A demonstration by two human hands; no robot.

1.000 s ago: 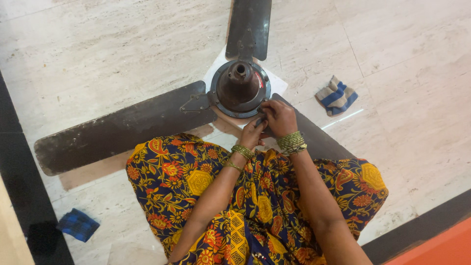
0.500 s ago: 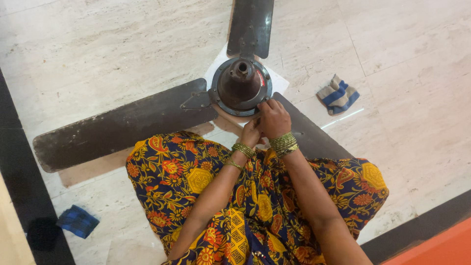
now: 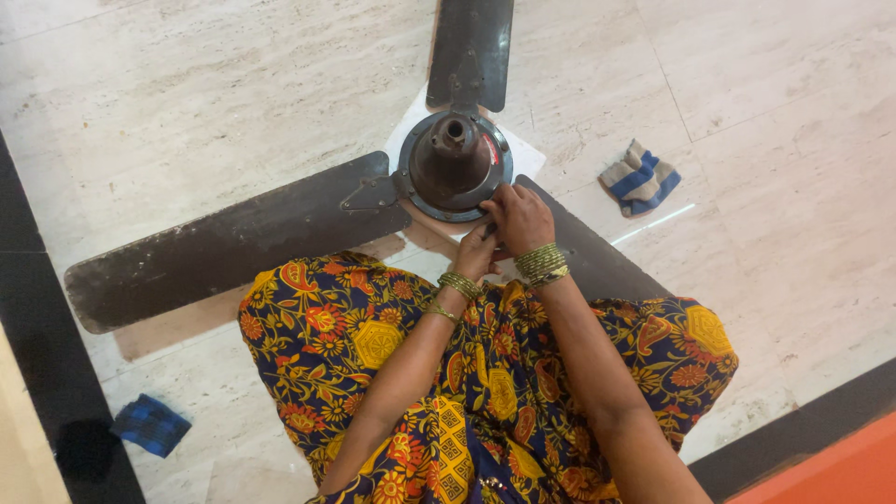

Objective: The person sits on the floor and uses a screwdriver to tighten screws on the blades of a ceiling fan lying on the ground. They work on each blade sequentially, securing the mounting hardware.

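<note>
A dusty brown ceiling fan lies on the pale floor, its round motor hub (image 3: 455, 163) facing up on a white sheet. Three dark blades spread from it: one to the left (image 3: 233, 245), one away from me (image 3: 471, 51), one toward my right knee (image 3: 597, 261). Both my hands meet at the hub's near right edge, where that third blade joins. My left hand (image 3: 476, 254) is curled around a small dark thing that is mostly hidden. My right hand (image 3: 521, 219) rests its fingertips on the hub rim and blade root. Green-gold bangles sit on both wrists.
A folded blue, grey and white striped cloth (image 3: 639, 177) lies on the floor to the right of the fan. A dark blue checked cloth (image 3: 149, 425) lies at the lower left. My patterned skirt (image 3: 485, 373) covers my lap. A black floor border (image 3: 56, 373) runs along the left.
Both hands stay at the same spot on the hub's edge, with only small finger movements. The view has shifted slightly.
</note>
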